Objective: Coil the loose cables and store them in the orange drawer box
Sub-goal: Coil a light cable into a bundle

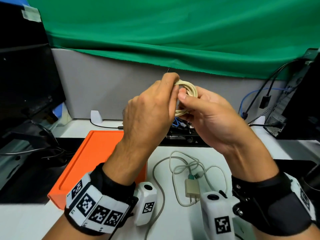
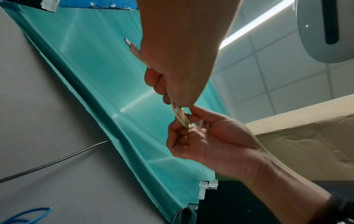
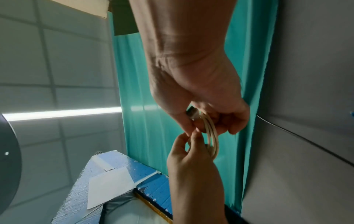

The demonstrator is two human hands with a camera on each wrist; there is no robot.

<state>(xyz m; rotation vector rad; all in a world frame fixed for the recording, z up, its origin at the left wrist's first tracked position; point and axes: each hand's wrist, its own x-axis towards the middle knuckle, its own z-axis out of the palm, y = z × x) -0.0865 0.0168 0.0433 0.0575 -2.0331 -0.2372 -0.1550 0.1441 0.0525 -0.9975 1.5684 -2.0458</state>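
Both hands hold a cream coiled cable [image 1: 188, 86] up above the table. My left hand [image 1: 170, 84] grips the coil's upper left side, fingers curled over the loops. My right hand [image 1: 186, 99] pinches its right side between thumb and fingers. In the left wrist view the coil [image 2: 181, 116] runs between the two hands and a plug end [image 2: 130, 45] sticks out past my left hand. In the right wrist view a USB plug [image 3: 191, 112] lies under my right hand's fingers. The orange drawer box [image 1: 97, 153] sits on the table at lower left. A loose grey-white cable [image 1: 173, 163] with a charger plug [image 1: 191, 187] lies below my hands.
Black monitors [image 1: 26, 80] stand at the left, and a computer tower [image 1: 297, 101] with black and blue cables stands at the right. A black device [image 1: 181, 134] sits behind the loose cable. Green cloth [image 1: 173, 32] hangs over a grey partition at the back.
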